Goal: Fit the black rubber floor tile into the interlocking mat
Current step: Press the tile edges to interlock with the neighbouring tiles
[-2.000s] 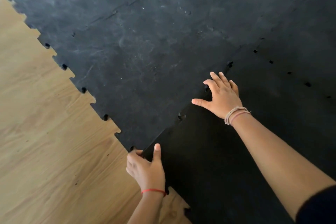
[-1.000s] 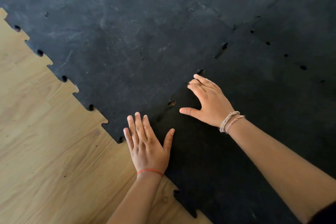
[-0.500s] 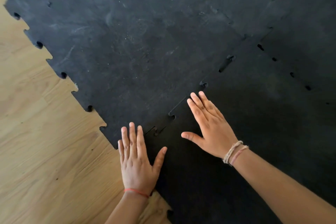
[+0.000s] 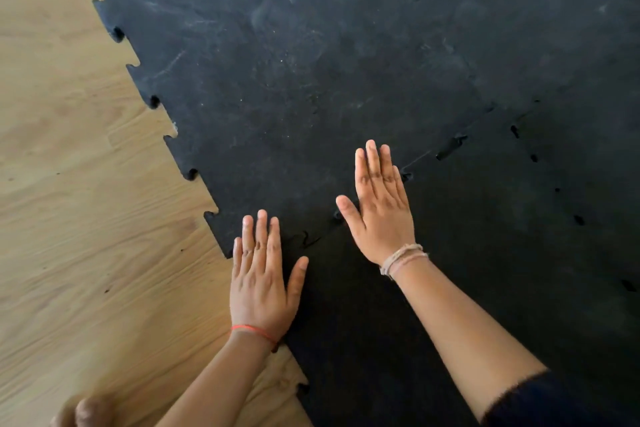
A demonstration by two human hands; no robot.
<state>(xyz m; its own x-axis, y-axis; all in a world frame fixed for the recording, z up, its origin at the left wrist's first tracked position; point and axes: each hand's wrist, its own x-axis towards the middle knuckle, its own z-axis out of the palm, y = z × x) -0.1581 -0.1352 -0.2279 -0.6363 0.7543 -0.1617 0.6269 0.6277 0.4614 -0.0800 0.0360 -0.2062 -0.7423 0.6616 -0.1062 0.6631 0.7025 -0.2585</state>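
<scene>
The black rubber floor tile (image 4: 467, 253) lies at the lower right, its toothed edge meeting the dusty interlocking mat (image 4: 311, 62) along a diagonal seam. My left hand (image 4: 259, 277) lies flat, palm down, on the tile's near corner where the seam reaches the mat's edge. My right hand (image 4: 381, 204) lies flat across the seam farther up, fingers together and pointing away. A small gap (image 4: 450, 147) in the seam shows just beyond my right fingertips. Between my two hands the teeth look nearly flush. Neither hand holds anything.
Light wooden floor (image 4: 86, 218) fills the left side, bordered by the mat's jagged puzzle edge (image 4: 152, 100). Another seam with small open notches (image 4: 533, 158) runs at the right. A knee or foot (image 4: 86, 411) shows at the bottom left.
My left hand let go of the tile's corner and flattened onto it. My right hand flattened and slid along the seam. The seam between my hands has closed up.
</scene>
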